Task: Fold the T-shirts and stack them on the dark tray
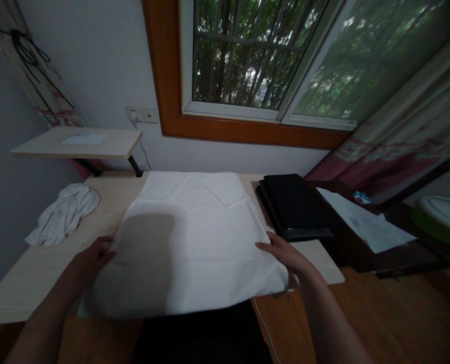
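A large white cloth (210, 242) lies spread over the wooden desk, its near edge hanging past the front. Creases run across it, and a folded flap (225, 186) with a pointed corner lies at its far right. At the cloth's left edge, my left hand (99, 255) is closed, thumb and fingers pinching the fabric. My right hand (280, 250) grips the opposite edge, thumb on top and the other fingers partly hidden. A shadow falls over the cloth's left half.
A crumpled white rag (68, 212) lies on the desk (16, 288) at left, before a small raised shelf (81, 141). Black folders (293, 202) are stacked right of the cloth. Farther right, a paper sheet (361, 222) rests on dark furniture. A white cable (265, 328) hangs below.
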{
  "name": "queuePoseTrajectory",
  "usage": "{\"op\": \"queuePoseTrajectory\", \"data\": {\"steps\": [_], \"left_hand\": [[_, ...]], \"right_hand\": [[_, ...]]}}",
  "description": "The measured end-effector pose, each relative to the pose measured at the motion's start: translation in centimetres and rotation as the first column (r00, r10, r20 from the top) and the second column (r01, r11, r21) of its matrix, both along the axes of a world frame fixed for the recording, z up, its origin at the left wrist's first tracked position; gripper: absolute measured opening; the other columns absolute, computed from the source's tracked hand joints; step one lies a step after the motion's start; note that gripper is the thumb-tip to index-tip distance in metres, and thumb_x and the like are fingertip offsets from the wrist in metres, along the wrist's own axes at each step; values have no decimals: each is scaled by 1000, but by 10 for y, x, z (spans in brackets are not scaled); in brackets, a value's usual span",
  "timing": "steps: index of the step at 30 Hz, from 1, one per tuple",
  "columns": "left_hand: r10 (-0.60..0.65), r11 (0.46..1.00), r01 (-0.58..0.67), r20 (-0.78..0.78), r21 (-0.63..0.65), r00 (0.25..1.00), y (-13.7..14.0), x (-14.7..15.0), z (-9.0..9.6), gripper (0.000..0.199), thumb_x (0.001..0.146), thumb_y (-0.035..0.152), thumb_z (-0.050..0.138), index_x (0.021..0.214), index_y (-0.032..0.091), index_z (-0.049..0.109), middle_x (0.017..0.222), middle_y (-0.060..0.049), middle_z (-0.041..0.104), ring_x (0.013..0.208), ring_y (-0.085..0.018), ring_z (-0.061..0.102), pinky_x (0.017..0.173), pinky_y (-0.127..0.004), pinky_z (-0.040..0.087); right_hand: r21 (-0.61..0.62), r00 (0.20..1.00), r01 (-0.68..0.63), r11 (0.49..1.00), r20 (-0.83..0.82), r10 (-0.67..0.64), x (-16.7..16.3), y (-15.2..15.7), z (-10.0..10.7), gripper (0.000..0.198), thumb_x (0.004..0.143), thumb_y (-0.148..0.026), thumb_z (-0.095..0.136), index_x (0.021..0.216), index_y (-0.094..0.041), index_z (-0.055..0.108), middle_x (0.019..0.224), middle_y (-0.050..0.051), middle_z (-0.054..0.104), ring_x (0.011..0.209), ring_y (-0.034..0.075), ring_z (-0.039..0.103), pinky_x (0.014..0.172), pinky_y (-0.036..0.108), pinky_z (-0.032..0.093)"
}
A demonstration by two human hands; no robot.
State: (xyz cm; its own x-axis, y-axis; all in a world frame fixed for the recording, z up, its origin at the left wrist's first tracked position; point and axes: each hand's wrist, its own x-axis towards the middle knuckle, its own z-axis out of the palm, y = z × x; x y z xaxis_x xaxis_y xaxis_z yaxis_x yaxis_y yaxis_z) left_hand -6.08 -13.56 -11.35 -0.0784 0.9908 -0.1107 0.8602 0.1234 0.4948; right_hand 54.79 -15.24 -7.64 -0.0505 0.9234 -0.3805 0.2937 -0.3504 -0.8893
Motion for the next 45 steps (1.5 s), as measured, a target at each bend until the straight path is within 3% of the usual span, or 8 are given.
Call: {"op": "queuePoseTrajectory", "data": {"steps": [9,16,21,24,31,36,39,45], "left_hand": [[-64,980,95,-173,177,983,17,26,23,52,89,57,51,126,23,64,96,-8,69,81,-27,69,76,-40,54],[-358,930,364,347,53,867,51,167,43,42,95,56,49,114,22,65,82,-2,69,73,-18,68,71,-32,54],[-282,913,406,646,-47,709,66,247,34,54,93,57,51,131,19,51,97,-6,70,73,-18,72,70,-33,58],[-287,898,435,666,-63,688,64,272,29,63,89,53,58,139,17,44,94,-5,69,70,-18,71,67,-33,58],[-535,785,619,518,13,667,38,282,23,67,81,30,69,144,21,48,83,2,69,63,-14,66,60,-25,48],[-498,746,661,595,-76,631,34,274,10,22,81,25,60,101,17,67,62,3,66,60,-15,68,55,-23,46],[-367,746,651,729,-140,578,37,269,2,18,80,31,64,92,17,63,60,2,66,59,-17,70,55,-24,50],[-266,743,651,822,-159,504,37,262,-4,23,76,35,71,85,17,60,61,0,68,52,-13,65,52,-24,51]], "right_hand": [[54,985,-5,999,-173,14,-18,0,18,50,80,-48,79,120,-23,63,117,7,71,106,26,68,89,35,56],[-37,879,-205,978,-446,167,-74,4,25,63,86,-38,79,144,-31,56,117,3,68,86,13,66,63,19,49],[-93,760,-520,849,-504,411,-90,14,13,64,89,-40,72,149,-31,51,139,11,64,89,17,73,56,21,52],[-106,778,-506,856,-486,399,-81,21,4,59,90,-41,69,145,-29,52,139,12,65,86,18,76,55,20,53],[37,957,-150,988,-245,155,-39,53,-20,51,91,-58,61,127,-21,60,100,6,73,63,15,73,42,18,39],[362,986,-29,932,164,-33,-38,102,-31,43,97,-46,50,130,-19,60,98,6,73,74,17,70,65,28,52],[496,821,-118,860,536,-197,-56,125,-32,41,96,-32,53,133,-17,60,115,12,71,102,22,66,93,34,49],[387,459,-234,892,853,-249,-95,130,-32,39,103,-27,46,141,-20,53,118,12,69,110,26,60,95,35,42]]}}
